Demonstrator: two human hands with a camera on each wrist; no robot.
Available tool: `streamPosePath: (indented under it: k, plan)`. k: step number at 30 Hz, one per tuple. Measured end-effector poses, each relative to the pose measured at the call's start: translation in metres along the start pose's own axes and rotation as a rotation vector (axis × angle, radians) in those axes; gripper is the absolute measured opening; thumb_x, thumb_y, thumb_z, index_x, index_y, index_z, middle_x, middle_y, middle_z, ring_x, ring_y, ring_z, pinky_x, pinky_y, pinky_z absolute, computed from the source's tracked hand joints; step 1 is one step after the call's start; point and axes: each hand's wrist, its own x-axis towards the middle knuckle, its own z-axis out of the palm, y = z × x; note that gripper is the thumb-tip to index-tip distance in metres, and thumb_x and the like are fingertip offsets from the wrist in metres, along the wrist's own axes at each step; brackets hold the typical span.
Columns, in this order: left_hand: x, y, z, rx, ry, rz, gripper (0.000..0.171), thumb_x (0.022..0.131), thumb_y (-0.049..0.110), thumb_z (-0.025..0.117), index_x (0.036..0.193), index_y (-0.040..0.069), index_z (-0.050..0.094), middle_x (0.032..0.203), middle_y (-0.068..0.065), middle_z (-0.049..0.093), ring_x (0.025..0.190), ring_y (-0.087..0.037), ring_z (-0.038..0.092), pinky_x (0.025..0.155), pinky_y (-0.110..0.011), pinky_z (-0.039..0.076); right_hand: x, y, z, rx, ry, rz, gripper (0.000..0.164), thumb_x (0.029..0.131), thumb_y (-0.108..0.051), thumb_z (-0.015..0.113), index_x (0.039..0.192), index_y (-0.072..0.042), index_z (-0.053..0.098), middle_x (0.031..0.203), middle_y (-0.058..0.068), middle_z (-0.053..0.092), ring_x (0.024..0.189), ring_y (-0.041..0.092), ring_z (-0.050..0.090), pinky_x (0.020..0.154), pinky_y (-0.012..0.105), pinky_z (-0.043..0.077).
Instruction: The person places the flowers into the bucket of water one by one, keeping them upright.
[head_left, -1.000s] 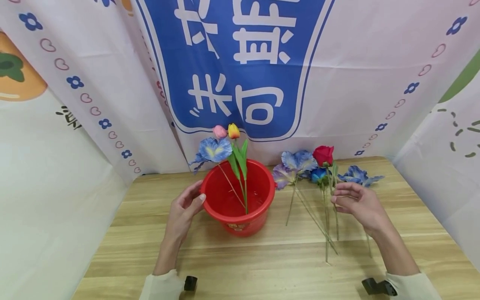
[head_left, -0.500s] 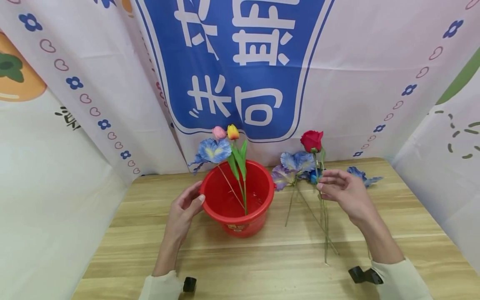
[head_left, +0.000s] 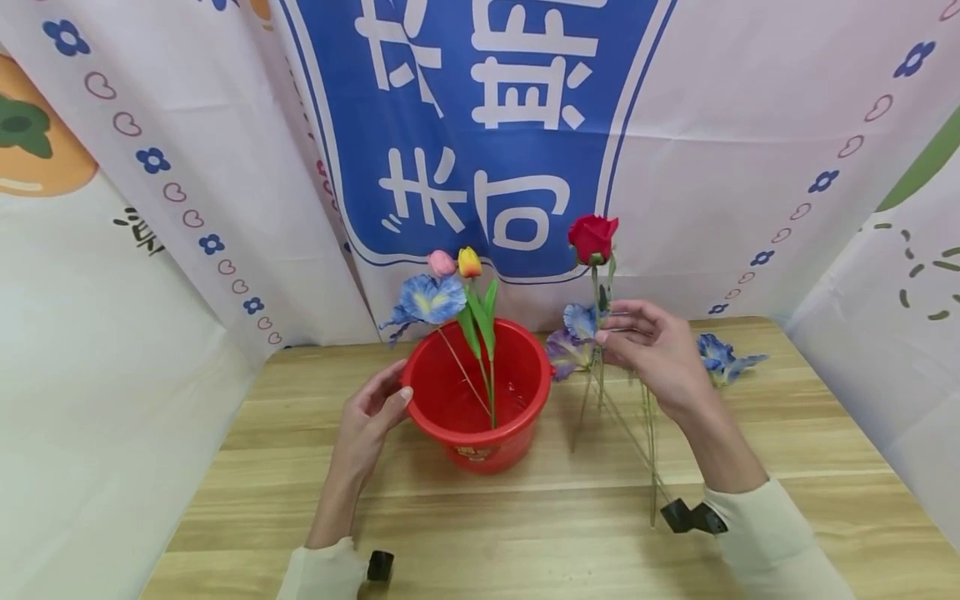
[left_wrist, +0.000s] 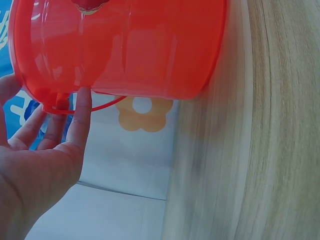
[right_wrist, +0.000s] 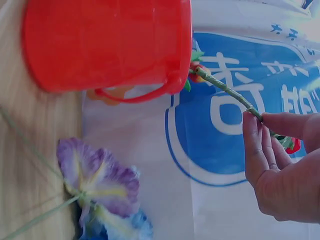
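Note:
A red plastic bucket (head_left: 480, 446) stands on the table with a pink tulip (head_left: 442, 263), a yellow-orange tulip (head_left: 469, 262) and a blue iris (head_left: 429, 300) in it. My left hand (head_left: 367, 425) rests at its left side, thumb tip at the rim; in the left wrist view the extended fingers (left_wrist: 81, 120) touch the wall by the handle's end. Thumb and fingers of my right hand (head_left: 648, 350) pinch the stem of a red rose (head_left: 592, 239), held upright right of the bucket. The right wrist view shows the stem's cut end (right_wrist: 200, 72) pointing toward the bucket.
On the wooden table (head_left: 555, 533), right of the bucket, lie a purple iris (head_left: 567, 352), a blue iris (head_left: 579, 321) and thin stems. Another blue iris (head_left: 723, 360) lies farther right, behind my right hand. A printed cloth (head_left: 675, 167) hangs along the table's back edge.
My right hand has lifted the red rose off the flowers on the right and carried it up and left toward the bucket. My left hand and the bucket have stayed in place.

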Motion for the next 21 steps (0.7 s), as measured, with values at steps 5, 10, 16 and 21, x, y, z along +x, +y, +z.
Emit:
streamPosePath:
  k: [5, 10, 16, 21]
  plan:
    - [0.000, 0.000, -0.001, 0.008, 0.000, 0.001, 0.051, 0.107, 0.010, 0.065, 0.156, 0.002, 0.053, 0.147, -0.017, 0.059, 0.122, -0.008, 0.067, 0.092, -0.026, 0.065, 0.006, -0.007, 0.012, 0.009, -0.002, 0.002, 0.050, 0.099, -0.003, 0.073, 0.145, 0.004, 0.055, 0.111, 0.000, 0.070, 0.097, 0.008, 0.075, 0.084, 0.027, 0.067]
    - [0.000, 0.000, -0.001, 0.002, -0.003, 0.006, 0.051, 0.107, 0.009, 0.065, 0.155, 0.001, 0.053, 0.146, -0.015, 0.060, 0.122, -0.008, 0.067, 0.092, -0.026, 0.065, 0.011, -0.010, 0.020, 0.021, -0.003, -0.003, 0.052, 0.100, -0.004, 0.073, 0.147, 0.003, 0.054, 0.112, 0.001, 0.070, 0.098, 0.010, 0.075, 0.083, 0.026, 0.067]
    - [0.001, 0.000, -0.001, -0.010, -0.008, 0.011, 0.051, 0.106, 0.007, 0.064, 0.155, 0.001, 0.053, 0.142, -0.007, 0.062, 0.123, -0.009, 0.066, 0.092, -0.026, 0.065, 0.018, -0.016, 0.031, 0.046, 0.003, -0.017, 0.053, 0.100, -0.003, 0.072, 0.150, -0.002, 0.054, 0.112, 0.001, 0.068, 0.097, 0.008, 0.075, 0.084, 0.029, 0.068]
    - [0.001, -0.001, -0.001, -0.012, -0.012, 0.002, 0.051, 0.106, 0.007, 0.065, 0.156, 0.001, 0.052, 0.143, -0.008, 0.061, 0.124, -0.010, 0.066, 0.093, -0.026, 0.065, 0.023, -0.021, 0.043, 0.043, 0.009, -0.027, 0.054, 0.100, -0.002, 0.072, 0.151, -0.003, 0.054, 0.116, 0.007, 0.067, 0.094, 0.010, 0.076, 0.083, 0.029, 0.068]
